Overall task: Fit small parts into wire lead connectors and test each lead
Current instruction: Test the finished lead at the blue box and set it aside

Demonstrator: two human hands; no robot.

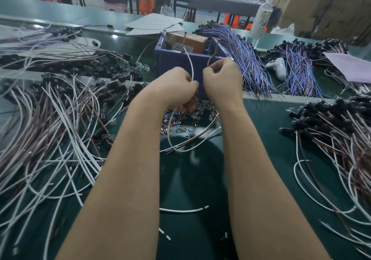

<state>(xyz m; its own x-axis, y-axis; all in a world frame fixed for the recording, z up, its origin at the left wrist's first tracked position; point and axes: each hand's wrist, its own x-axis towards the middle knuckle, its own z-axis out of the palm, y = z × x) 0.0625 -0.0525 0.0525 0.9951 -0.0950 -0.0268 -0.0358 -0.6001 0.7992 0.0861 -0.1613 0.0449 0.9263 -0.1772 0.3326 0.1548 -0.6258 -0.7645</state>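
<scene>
My left hand (178, 90) is curled around a white wire (190, 65) that rises toward the purple box (176, 63) and loops down onto the mat. My right hand (222, 79) pinches a brown wire (210, 60) whose end reaches up to the box's metal posts. Both hands hover close together in front of the box. Beneath them lies a heap of small clear bulbs (200, 112) and tiny blue and red sleeves (170, 123). What my left palm holds besides the wire is hidden.
Piles of white and brown leads with black connectors (50, 107) cover the left; another pile (337, 131) lies right. Blue-purple wire bundles (247, 59) fan out behind. A white controller (278, 67), a bottle (262, 16) and cut wire pieces (184, 210) sit on the green mat.
</scene>
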